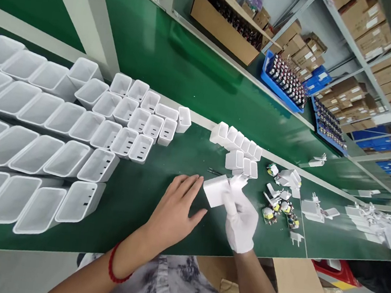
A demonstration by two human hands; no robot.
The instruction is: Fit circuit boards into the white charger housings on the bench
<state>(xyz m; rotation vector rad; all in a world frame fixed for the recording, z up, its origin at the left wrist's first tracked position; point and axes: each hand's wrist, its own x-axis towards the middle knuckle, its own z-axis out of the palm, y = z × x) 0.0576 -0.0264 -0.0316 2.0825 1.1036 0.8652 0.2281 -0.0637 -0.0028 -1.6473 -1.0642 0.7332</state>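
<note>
- Shirt cloth and two forearms fill the near edge; a red band (114,266) circles the left wrist.
- Left hand (175,208), bare, lies palm down and released on the green table (177,63), fingers spread. Its fingertips are just beside the shell (214,190); whether they touch it I cannot tell.
- Right hand (241,221), in a white glove, is clenched on the right side of that white shell, which is tilted just above the table, between both hands.
- A second white piece (238,182) shows at the gloved fingertips, against the shell's top corner; how the two sit together is hidden by the glove.
- Judgement on doing this well: grip the shell by its edges, keep the open end in sight, and let the bare hand steady the far side so the piece meets it square, not skewed.
- Press evenly; a thin plastic wall of this kind would likely flex or mark under a pinch at one corner.
- Long rows of empty shells (77,125) stand to the left, and a small cluster (239,140) just beyond the hands.
- Small boards (280,209) with yellow parts lie near the right hand, with plug pieces (316,161) further off.
- A thin dark tool (214,171) lies just beyond the held shell.
- Well apart, across the table, sit a cardboard box (224,24) and a blue tray (284,79).
</note>
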